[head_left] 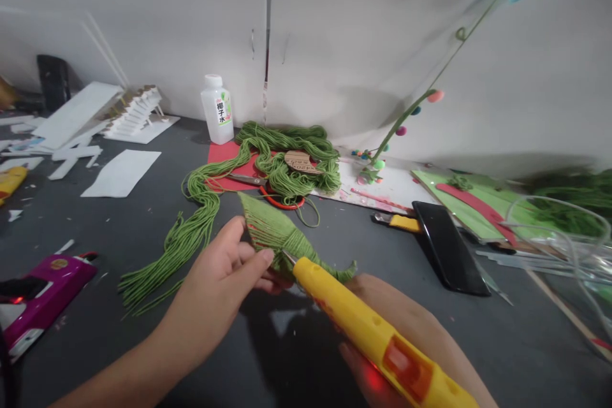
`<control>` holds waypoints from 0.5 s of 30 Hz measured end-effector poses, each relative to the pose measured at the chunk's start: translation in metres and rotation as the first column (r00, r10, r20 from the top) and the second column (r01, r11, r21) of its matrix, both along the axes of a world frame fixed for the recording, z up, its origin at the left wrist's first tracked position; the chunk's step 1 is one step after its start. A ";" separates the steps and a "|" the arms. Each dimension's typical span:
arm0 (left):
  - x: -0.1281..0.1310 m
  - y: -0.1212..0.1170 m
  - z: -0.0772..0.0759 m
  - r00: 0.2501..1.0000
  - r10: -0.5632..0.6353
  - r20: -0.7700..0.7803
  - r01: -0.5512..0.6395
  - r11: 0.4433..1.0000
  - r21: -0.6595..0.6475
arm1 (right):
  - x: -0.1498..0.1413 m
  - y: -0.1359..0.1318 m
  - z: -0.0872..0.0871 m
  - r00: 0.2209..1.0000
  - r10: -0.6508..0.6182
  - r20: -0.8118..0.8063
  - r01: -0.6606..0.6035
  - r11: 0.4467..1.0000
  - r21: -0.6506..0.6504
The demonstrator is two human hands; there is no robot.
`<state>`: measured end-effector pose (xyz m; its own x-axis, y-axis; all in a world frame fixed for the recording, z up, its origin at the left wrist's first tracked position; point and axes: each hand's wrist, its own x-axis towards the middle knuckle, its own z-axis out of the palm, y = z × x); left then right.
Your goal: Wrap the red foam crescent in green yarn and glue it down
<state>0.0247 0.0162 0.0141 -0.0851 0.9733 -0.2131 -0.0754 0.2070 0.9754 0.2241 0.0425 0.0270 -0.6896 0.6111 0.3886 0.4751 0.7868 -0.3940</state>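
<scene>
My left hand (229, 268) pinches a leaf-shaped piece wrapped in green yarn (277, 233), thumb on top and fingers under it, held just above the dark table. My right hand (406, 331) grips a yellow glue gun (363, 325) from below. The gun's metal nozzle touches the yarn piece at its narrow part, beside my left thumb. A red light glows on the gun's body.
A loose skein of green yarn (268, 159) lies behind on red paper (224, 156) with orange-handled scissors (268, 188). A white bottle (217, 108) stands by the wall. A black phone (447, 245), a yellow utility knife (399, 222) and green sheets (473, 204) lie right; a purple glue gun (43, 290) left.
</scene>
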 end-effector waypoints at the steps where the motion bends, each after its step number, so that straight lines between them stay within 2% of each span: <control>1: 0.000 0.000 0.000 1.000 0.008 0.001 -0.008 1.000 -0.003 | 0.001 0.000 -0.002 1.000 -0.002 -0.018 0.000 0.996 -0.089; 5: 0.000 0.001 0.002 1.000 0.025 0.007 -0.025 1.000 -0.003 | 0.006 0.002 -0.007 0.983 -0.069 -0.171 -0.002 0.923 -0.385; 7: -0.001 0.002 0.003 0.999 0.044 -0.032 -0.043 0.999 0.017 | 0.011 0.003 -0.005 0.961 -0.159 -0.228 0.025 0.867 -0.498; 9: -0.003 0.000 0.004 0.983 0.085 -0.166 -0.072 0.994 0.083 | 0.017 0.004 -0.001 0.928 -0.273 -0.254 0.080 0.811 -0.580; 10: -0.005 -0.002 0.005 0.952 0.118 -0.281 -0.081 0.987 0.140 | 0.020 0.006 0.001 0.908 -0.323 -0.268 0.104 0.792 -0.602; 11: -0.007 -0.005 0.006 0.892 0.159 -0.422 -0.074 0.975 0.211 | 0.024 0.007 0.003 0.886 -0.361 -0.292 0.116 0.782 -0.612; 12: -0.009 -0.009 0.007 0.794 0.211 -0.570 -0.045 0.956 0.291 | 0.027 0.009 0.005 0.868 -0.379 -0.320 0.111 0.777 -0.619; 14: -0.012 -0.018 0.010 0.517 0.319 -0.794 0.094 0.901 0.424 | 0.032 0.014 0.008 0.827 -0.403 -0.392 0.076 0.770 -0.633; 15: -0.013 -0.023 0.011 0.374 0.370 -0.850 0.197 0.864 0.463 | 0.035 0.017 0.010 0.800 -0.421 -0.427 0.060 0.765 -0.641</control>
